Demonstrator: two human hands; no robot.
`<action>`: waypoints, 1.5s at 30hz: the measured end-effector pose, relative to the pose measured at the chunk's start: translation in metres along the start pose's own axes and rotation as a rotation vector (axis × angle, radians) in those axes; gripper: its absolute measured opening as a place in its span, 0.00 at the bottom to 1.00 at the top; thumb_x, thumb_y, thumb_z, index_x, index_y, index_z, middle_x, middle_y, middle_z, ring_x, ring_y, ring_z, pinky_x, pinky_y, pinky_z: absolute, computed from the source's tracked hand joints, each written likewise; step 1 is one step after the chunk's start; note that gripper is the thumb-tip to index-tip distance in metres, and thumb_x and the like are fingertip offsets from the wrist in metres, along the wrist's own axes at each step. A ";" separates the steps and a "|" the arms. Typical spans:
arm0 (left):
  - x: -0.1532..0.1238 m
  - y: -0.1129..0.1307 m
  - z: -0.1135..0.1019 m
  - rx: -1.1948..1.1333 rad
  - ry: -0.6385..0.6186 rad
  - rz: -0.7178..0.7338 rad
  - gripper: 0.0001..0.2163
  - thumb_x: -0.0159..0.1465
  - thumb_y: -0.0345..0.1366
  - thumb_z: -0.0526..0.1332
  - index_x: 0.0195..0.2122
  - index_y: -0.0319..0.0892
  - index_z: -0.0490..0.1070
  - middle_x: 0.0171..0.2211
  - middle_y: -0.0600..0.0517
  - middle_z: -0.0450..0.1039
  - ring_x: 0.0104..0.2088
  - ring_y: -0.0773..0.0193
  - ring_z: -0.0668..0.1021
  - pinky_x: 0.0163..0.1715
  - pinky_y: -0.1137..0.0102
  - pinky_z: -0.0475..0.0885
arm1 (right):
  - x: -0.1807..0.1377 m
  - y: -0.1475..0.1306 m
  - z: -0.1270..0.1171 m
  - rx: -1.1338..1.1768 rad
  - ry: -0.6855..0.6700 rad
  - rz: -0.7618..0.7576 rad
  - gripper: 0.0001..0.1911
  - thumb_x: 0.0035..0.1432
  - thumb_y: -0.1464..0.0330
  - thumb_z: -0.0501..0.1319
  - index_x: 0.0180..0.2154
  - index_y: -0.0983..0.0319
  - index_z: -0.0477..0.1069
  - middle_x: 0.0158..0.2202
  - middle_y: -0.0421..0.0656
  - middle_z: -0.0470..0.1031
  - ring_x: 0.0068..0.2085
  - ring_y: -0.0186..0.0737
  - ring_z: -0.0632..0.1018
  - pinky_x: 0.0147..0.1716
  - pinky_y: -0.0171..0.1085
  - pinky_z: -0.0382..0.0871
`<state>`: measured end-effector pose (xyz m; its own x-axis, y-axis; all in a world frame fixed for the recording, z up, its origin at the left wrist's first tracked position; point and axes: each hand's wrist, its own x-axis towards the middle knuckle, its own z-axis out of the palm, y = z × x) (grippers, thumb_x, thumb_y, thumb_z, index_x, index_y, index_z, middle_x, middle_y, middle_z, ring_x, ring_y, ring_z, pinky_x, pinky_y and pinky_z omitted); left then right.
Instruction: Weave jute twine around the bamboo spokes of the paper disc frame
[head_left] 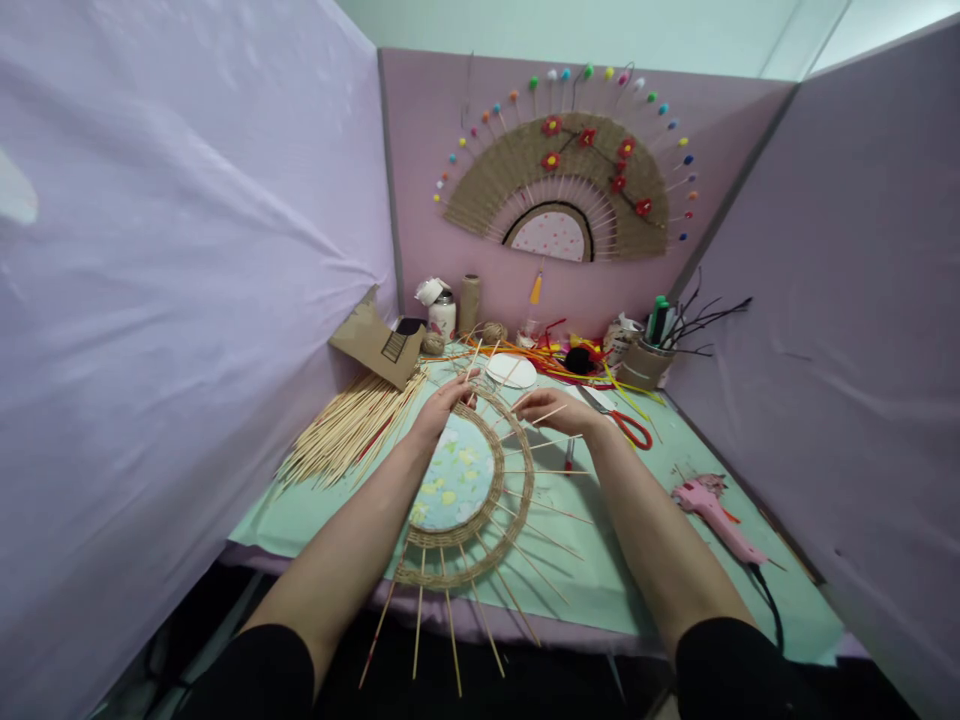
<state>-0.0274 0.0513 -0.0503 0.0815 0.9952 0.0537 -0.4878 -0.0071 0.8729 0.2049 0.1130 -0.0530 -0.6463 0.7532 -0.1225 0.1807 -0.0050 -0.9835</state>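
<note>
A half-round fan frame of thin sticks with woven twine bands stands tilted over the table, its sticks fanning out to the right and down. Blue floral fabric fills its centre. My left hand is closed around the frame's upper end, among the sticks. Over at the outer twine band, my right hand has its fingers pinched together beside the stick ends. Whatever lies between those fingertips is too small to make out.
Loose sticks lie in a pile at left under a piece of cardboard. Orange-handled scissors and a pink glue gun rest at right. Jars, twine balls and coloured strips line the back. A finished fan hangs on the wall.
</note>
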 end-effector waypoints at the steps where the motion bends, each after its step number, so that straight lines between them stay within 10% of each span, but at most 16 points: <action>1: 0.000 0.001 0.000 -0.009 -0.011 -0.002 0.21 0.53 0.36 0.66 0.49 0.37 0.74 0.19 0.57 0.68 0.21 0.72 0.69 0.24 0.77 0.62 | -0.003 0.001 0.005 -0.014 -0.051 0.020 0.16 0.40 0.63 0.72 0.33 0.64 0.78 0.26 0.40 0.76 0.25 0.30 0.69 0.25 0.32 0.60; 13: 0.003 0.012 -0.009 -0.007 0.018 -0.159 0.19 0.55 0.47 0.65 0.37 0.34 0.78 0.15 0.56 0.62 0.16 0.72 0.64 0.18 0.75 0.57 | -0.017 0.009 0.016 0.032 -0.028 -0.014 0.15 0.43 0.62 0.71 0.34 0.63 0.78 0.30 0.41 0.77 0.29 0.33 0.71 0.30 0.34 0.62; 20: 0.006 0.012 -0.015 0.140 0.100 -0.144 0.12 0.49 0.38 0.69 0.32 0.36 0.79 0.13 0.57 0.63 0.14 0.74 0.62 0.16 0.77 0.54 | -0.016 0.009 0.016 0.073 0.005 -0.015 0.15 0.42 0.63 0.71 0.33 0.64 0.77 0.24 0.38 0.72 0.25 0.30 0.66 0.26 0.33 0.56; 34: 0.004 0.012 -0.017 0.032 0.019 -0.191 0.09 0.50 0.34 0.70 0.31 0.36 0.76 0.30 0.49 0.77 0.23 0.72 0.74 0.20 0.78 0.66 | -0.021 0.007 0.013 0.198 0.090 0.022 0.15 0.40 0.67 0.71 0.33 0.64 0.75 0.22 0.36 0.70 0.23 0.29 0.68 0.26 0.33 0.58; 45: -0.001 0.008 -0.017 -0.125 -0.087 -0.248 0.05 0.56 0.24 0.64 0.33 0.36 0.70 0.41 0.41 0.79 0.40 0.58 0.82 0.39 0.69 0.77 | -0.011 0.011 0.004 0.446 0.459 -0.163 0.13 0.37 0.69 0.71 0.29 0.61 0.73 0.26 0.36 0.72 0.29 0.30 0.71 0.29 0.33 0.62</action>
<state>-0.0458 0.0520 -0.0516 0.2828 0.9531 -0.1078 -0.5469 0.2525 0.7982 0.2113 0.1023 -0.0632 -0.2394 0.9709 0.0045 -0.2813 -0.0649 -0.9574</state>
